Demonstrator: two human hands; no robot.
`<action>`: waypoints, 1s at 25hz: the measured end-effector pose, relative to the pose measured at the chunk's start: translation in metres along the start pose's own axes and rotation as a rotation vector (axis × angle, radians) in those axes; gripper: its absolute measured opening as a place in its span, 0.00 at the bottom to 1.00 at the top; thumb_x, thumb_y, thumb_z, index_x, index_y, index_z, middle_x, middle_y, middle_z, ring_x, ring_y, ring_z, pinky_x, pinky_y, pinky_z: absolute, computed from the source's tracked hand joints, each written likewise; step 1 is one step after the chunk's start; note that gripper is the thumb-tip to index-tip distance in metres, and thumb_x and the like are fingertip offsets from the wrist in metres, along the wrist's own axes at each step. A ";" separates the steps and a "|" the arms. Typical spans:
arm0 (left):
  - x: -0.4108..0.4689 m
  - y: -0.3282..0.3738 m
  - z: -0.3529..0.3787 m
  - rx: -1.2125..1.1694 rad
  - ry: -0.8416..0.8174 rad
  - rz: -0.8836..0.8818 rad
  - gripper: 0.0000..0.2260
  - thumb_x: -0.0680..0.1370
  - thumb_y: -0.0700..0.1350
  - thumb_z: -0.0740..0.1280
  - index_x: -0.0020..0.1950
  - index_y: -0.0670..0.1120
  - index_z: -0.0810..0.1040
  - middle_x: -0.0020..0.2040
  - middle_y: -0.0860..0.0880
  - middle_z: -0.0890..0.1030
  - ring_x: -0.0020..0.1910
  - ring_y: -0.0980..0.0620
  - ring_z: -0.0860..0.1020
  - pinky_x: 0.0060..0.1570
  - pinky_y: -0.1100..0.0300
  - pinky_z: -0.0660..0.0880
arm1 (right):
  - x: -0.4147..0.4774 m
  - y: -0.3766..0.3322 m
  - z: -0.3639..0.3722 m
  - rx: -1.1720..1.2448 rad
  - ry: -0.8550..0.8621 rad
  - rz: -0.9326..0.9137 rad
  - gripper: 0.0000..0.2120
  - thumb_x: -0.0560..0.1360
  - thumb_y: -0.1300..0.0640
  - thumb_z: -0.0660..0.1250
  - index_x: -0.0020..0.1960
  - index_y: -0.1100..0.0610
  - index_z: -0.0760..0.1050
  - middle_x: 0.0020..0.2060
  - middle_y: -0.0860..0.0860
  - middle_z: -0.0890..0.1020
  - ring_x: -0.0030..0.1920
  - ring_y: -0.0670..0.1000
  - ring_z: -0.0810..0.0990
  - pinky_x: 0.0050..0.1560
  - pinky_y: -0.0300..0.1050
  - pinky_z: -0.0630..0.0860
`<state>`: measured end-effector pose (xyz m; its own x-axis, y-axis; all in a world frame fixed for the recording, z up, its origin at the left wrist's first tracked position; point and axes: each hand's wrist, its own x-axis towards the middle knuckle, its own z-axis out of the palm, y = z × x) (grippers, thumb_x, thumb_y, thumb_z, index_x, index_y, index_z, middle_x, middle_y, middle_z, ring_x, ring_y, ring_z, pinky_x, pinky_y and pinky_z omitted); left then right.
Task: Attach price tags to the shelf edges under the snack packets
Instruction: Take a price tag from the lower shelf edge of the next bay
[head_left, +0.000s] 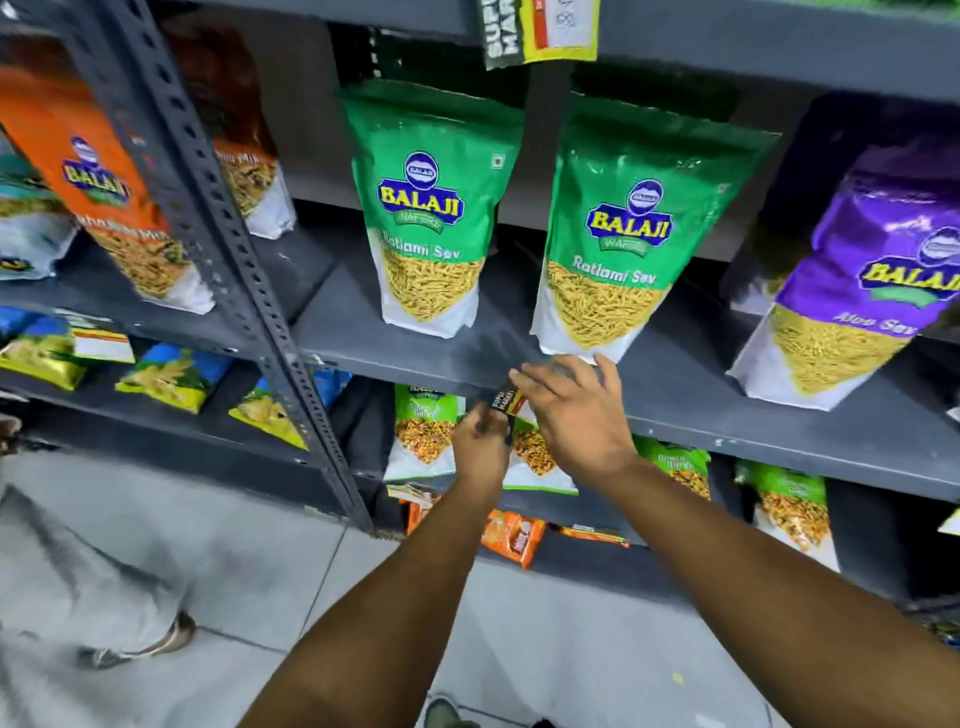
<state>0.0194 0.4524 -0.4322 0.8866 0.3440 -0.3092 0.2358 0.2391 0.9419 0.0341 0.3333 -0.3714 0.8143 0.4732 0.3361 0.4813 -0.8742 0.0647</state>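
Two green Ratlami Sev packets (428, 208) (618, 234) stand upright on a dark grey shelf (727, 431). A black and yellow price tag (506, 400) sits at the shelf's front edge, below and between the two packets. My left hand (480, 441) pinches the tag's lower part. My right hand (576, 410) lies over the tag's right side with fingers spread, its fingertips near the base of the right green packet. Most of the tag is hidden by my hands.
A purple Aloo Sev packet (857, 275) stands to the right and an orange packet (98, 192) to the left, past a perforated steel upright (234, 223). Another price tag (545, 28) hangs from the shelf above. More packets fill the lower shelves. A person's shoe (140, 644) is on the floor at left.
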 end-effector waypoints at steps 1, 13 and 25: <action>0.000 0.001 0.002 -0.053 0.029 -0.040 0.08 0.78 0.35 0.61 0.40 0.44 0.72 0.31 0.47 0.69 0.31 0.51 0.66 0.28 0.63 0.67 | 0.003 -0.003 0.002 -0.010 0.011 -0.013 0.25 0.71 0.59 0.69 0.65 0.45 0.71 0.59 0.45 0.81 0.62 0.57 0.74 0.67 0.62 0.51; -0.005 -0.004 -0.052 0.083 0.038 0.134 0.02 0.75 0.37 0.68 0.45 0.42 0.81 0.42 0.45 0.81 0.40 0.51 0.78 0.45 0.60 0.74 | -0.030 -0.013 -0.005 0.336 -0.012 0.247 0.07 0.74 0.53 0.66 0.49 0.49 0.82 0.48 0.48 0.82 0.48 0.55 0.80 0.54 0.49 0.69; 0.028 0.047 -0.064 1.158 0.053 0.694 0.05 0.74 0.45 0.67 0.42 0.48 0.82 0.37 0.47 0.85 0.40 0.42 0.80 0.37 0.54 0.75 | -0.008 -0.015 0.009 0.261 -0.120 0.524 0.05 0.73 0.52 0.63 0.43 0.49 0.78 0.38 0.48 0.84 0.46 0.56 0.80 0.46 0.47 0.67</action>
<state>0.0299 0.5315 -0.4044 0.9489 0.1207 0.2916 -0.0304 -0.8848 0.4650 0.0232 0.3441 -0.3835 0.9884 0.0088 0.1517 0.0575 -0.9459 -0.3193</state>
